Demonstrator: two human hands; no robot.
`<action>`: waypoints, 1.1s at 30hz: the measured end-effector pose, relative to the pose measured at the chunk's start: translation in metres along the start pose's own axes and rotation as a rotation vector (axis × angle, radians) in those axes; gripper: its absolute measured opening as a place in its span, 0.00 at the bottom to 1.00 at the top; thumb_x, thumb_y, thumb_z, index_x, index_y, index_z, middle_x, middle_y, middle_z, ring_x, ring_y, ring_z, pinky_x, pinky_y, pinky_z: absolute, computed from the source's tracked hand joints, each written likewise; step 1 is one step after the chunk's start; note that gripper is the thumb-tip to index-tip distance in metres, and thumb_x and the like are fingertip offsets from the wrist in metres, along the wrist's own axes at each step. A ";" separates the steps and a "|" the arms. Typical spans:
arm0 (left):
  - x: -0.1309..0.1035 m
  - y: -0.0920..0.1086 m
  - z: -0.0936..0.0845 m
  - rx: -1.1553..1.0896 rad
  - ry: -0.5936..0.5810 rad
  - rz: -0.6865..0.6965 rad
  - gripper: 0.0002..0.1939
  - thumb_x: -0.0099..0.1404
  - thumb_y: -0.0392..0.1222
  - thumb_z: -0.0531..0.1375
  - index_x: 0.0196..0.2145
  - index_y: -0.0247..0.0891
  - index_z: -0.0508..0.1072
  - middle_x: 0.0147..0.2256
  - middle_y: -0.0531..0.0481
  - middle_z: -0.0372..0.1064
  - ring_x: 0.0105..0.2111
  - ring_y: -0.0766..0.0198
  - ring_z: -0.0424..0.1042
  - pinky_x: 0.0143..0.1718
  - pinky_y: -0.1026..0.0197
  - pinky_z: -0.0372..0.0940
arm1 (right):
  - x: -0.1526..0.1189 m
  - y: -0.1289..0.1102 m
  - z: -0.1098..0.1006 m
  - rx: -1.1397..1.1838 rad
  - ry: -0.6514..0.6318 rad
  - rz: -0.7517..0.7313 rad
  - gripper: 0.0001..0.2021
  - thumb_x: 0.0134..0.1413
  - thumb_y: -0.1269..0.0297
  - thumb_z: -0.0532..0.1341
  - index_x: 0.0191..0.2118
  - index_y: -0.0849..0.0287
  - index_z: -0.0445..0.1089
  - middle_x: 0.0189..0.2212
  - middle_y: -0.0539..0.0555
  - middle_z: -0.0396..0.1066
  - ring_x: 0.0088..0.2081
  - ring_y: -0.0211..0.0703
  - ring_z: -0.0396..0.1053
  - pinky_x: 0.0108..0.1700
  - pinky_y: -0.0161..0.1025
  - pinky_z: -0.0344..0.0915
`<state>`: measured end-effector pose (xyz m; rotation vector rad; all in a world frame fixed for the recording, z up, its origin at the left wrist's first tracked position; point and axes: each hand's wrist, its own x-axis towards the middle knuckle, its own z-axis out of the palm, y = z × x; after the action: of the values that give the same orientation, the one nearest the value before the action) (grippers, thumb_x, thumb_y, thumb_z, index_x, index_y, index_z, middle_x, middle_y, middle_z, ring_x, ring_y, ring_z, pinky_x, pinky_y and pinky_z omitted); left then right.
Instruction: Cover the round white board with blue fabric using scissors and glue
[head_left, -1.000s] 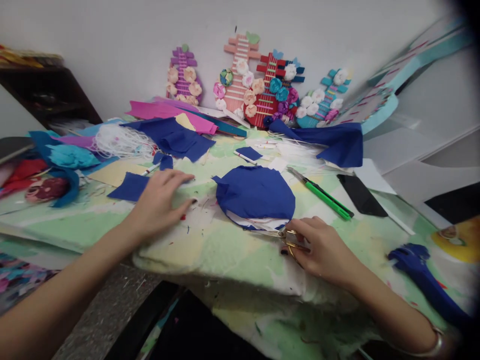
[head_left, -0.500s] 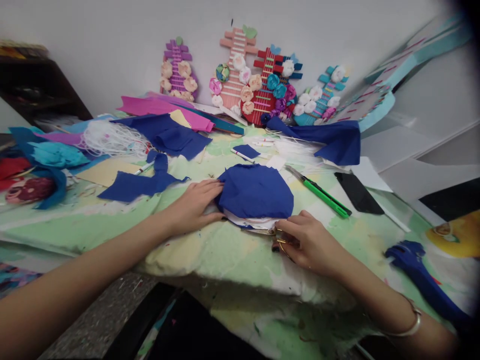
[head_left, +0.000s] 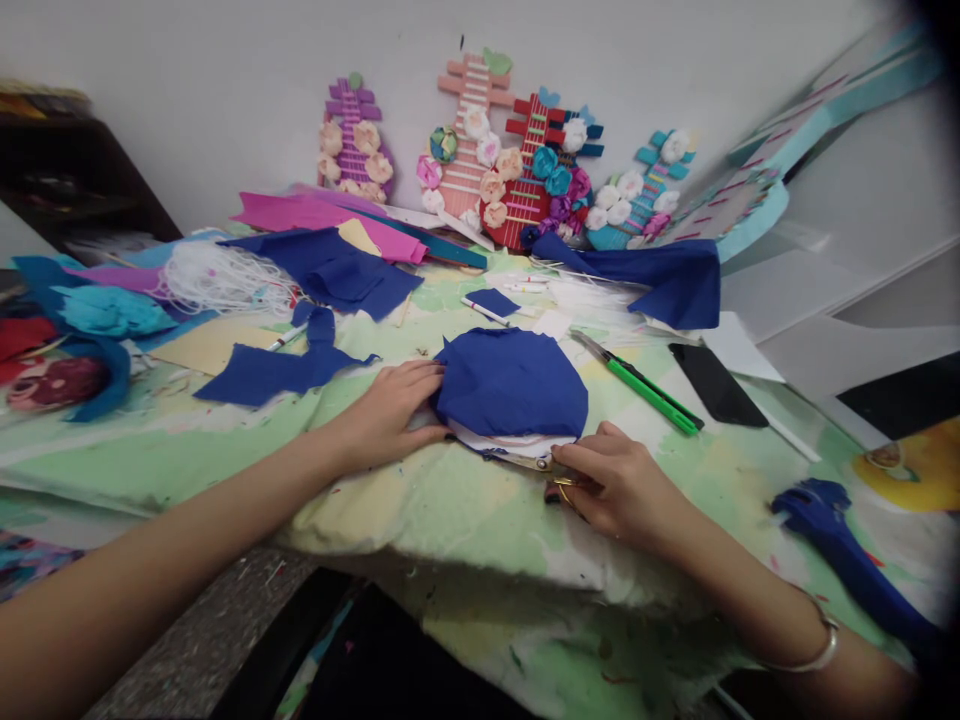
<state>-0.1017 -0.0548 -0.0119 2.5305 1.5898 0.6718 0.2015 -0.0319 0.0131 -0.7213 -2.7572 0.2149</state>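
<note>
In front of me lies a rounded blue crepe-paper-like piece [head_left: 514,385], with white layers showing along its near edge. My left hand [head_left: 397,410] holds its left edge, with the thumb at the near side and the fingertips partly hidden by the blue sheet. My right hand [head_left: 615,480] is closed on a pair of gold-handled scissors [head_left: 541,464]. Their pivot shows at the piece's lower right edge, and the blades run left beneath the near edge, mostly hidden.
Right of the piece lie a green utility knife [head_left: 652,393], a black phone [head_left: 718,383] and a blue glue-gun-like tool [head_left: 847,550]. Blue scraps [head_left: 262,372], a marker [head_left: 486,311] and white string [head_left: 225,278] spread behind and left. Decorated guitar shapes [head_left: 472,140] lean against the wall.
The scissors and my right fingers have shifted slightly at the near edge, and the pivot shows more clearly. My left hand and the blue piece stay nearly in place.
</note>
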 end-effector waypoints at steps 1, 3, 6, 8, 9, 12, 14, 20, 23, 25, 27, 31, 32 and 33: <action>0.000 0.000 0.000 -0.003 -0.002 -0.001 0.31 0.59 0.52 0.60 0.57 0.38 0.61 0.57 0.37 0.61 0.58 0.46 0.57 0.56 0.42 0.54 | 0.000 -0.001 0.000 0.003 -0.001 0.011 0.03 0.52 0.69 0.56 0.30 0.59 0.65 0.21 0.50 0.65 0.27 0.40 0.61 0.35 0.38 0.48; 0.000 0.001 0.000 -0.006 -0.008 -0.008 0.32 0.59 0.53 0.60 0.57 0.38 0.61 0.57 0.37 0.61 0.58 0.46 0.57 0.56 0.42 0.55 | -0.001 -0.002 -0.002 0.013 -0.010 0.046 0.01 0.51 0.69 0.57 0.31 0.59 0.64 0.21 0.50 0.65 0.27 0.40 0.60 0.35 0.38 0.49; 0.000 0.002 -0.001 0.005 -0.008 -0.013 0.31 0.59 0.53 0.60 0.57 0.37 0.61 0.57 0.37 0.61 0.58 0.46 0.57 0.56 0.42 0.55 | -0.001 -0.003 -0.004 0.020 -0.055 0.110 0.04 0.49 0.69 0.58 0.33 0.59 0.63 0.23 0.50 0.65 0.27 0.40 0.60 0.36 0.39 0.49; 0.000 0.004 -0.001 0.026 -0.012 -0.012 0.30 0.60 0.53 0.59 0.57 0.36 0.61 0.57 0.37 0.61 0.58 0.47 0.57 0.57 0.43 0.54 | -0.001 -0.004 -0.005 0.009 -0.076 0.130 0.04 0.49 0.68 0.58 0.33 0.59 0.63 0.24 0.50 0.65 0.28 0.41 0.61 0.37 0.39 0.49; 0.000 0.004 -0.001 0.036 -0.014 -0.012 0.30 0.61 0.53 0.58 0.57 0.36 0.61 0.57 0.37 0.61 0.58 0.47 0.57 0.57 0.43 0.54 | 0.000 -0.004 -0.005 -0.002 -0.088 0.132 0.04 0.49 0.68 0.58 0.34 0.59 0.63 0.24 0.50 0.65 0.29 0.41 0.61 0.37 0.39 0.49; 0.001 0.006 -0.001 0.037 -0.016 -0.013 0.30 0.61 0.53 0.58 0.57 0.35 0.61 0.57 0.36 0.61 0.59 0.46 0.56 0.57 0.43 0.53 | 0.003 -0.006 -0.005 -0.053 -0.102 0.113 0.04 0.51 0.67 0.57 0.34 0.59 0.64 0.25 0.52 0.66 0.30 0.42 0.61 0.37 0.39 0.48; 0.001 0.007 -0.001 0.026 -0.011 -0.014 0.30 0.61 0.53 0.58 0.56 0.35 0.62 0.56 0.36 0.61 0.59 0.46 0.56 0.57 0.43 0.53 | 0.007 -0.008 -0.004 -0.087 -0.110 0.097 0.03 0.53 0.66 0.56 0.34 0.59 0.64 0.25 0.52 0.66 0.30 0.42 0.61 0.37 0.39 0.48; 0.001 0.007 0.000 0.031 -0.006 -0.022 0.30 0.62 0.54 0.58 0.56 0.35 0.61 0.57 0.35 0.60 0.59 0.46 0.56 0.57 0.43 0.53 | 0.014 -0.015 -0.001 -0.158 -0.103 0.050 0.04 0.54 0.67 0.54 0.32 0.60 0.65 0.25 0.52 0.66 0.29 0.41 0.61 0.36 0.39 0.47; 0.001 0.006 0.001 0.023 -0.008 -0.022 0.30 0.62 0.53 0.58 0.57 0.34 0.61 0.57 0.35 0.60 0.59 0.46 0.55 0.57 0.43 0.53 | 0.013 -0.015 0.000 -0.147 -0.080 0.021 0.05 0.55 0.68 0.54 0.31 0.60 0.65 0.24 0.52 0.66 0.28 0.40 0.61 0.36 0.38 0.47; 0.001 0.005 0.001 0.023 -0.016 -0.026 0.30 0.61 0.54 0.58 0.56 0.35 0.61 0.57 0.35 0.60 0.59 0.46 0.55 0.57 0.42 0.53 | 0.012 -0.012 0.002 -0.132 -0.056 0.005 0.05 0.55 0.67 0.54 0.30 0.60 0.65 0.23 0.52 0.66 0.28 0.40 0.61 0.35 0.38 0.47; 0.001 0.005 0.001 0.025 -0.019 -0.030 0.29 0.61 0.54 0.58 0.56 0.35 0.62 0.57 0.36 0.60 0.59 0.46 0.56 0.57 0.43 0.53 | 0.011 -0.010 0.004 -0.116 -0.013 -0.017 0.06 0.56 0.67 0.54 0.30 0.60 0.65 0.23 0.52 0.66 0.27 0.39 0.61 0.35 0.38 0.47; 0.001 0.005 0.000 0.021 -0.004 -0.021 0.30 0.61 0.54 0.58 0.56 0.37 0.61 0.57 0.37 0.61 0.59 0.46 0.56 0.56 0.43 0.54 | 0.010 -0.006 0.009 -0.078 0.059 -0.039 0.06 0.55 0.66 0.56 0.30 0.61 0.66 0.22 0.51 0.66 0.26 0.38 0.60 0.34 0.38 0.48; 0.001 0.005 0.000 0.023 -0.005 -0.020 0.30 0.61 0.55 0.58 0.56 0.37 0.61 0.57 0.37 0.61 0.59 0.46 0.56 0.56 0.43 0.54 | 0.010 -0.005 0.010 -0.071 0.065 -0.038 0.06 0.54 0.66 0.56 0.30 0.61 0.66 0.22 0.51 0.66 0.25 0.38 0.60 0.34 0.38 0.48; 0.001 0.005 0.001 0.025 -0.007 -0.020 0.30 0.61 0.55 0.58 0.56 0.38 0.61 0.57 0.37 0.61 0.59 0.46 0.56 0.56 0.43 0.54 | 0.010 -0.005 0.010 -0.062 0.069 -0.039 0.05 0.54 0.67 0.56 0.30 0.61 0.66 0.22 0.51 0.66 0.26 0.38 0.60 0.34 0.38 0.49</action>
<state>-0.0971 -0.0559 -0.0106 2.5281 1.6287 0.6438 0.1883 -0.0321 0.0070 -0.6767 -2.7203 0.0956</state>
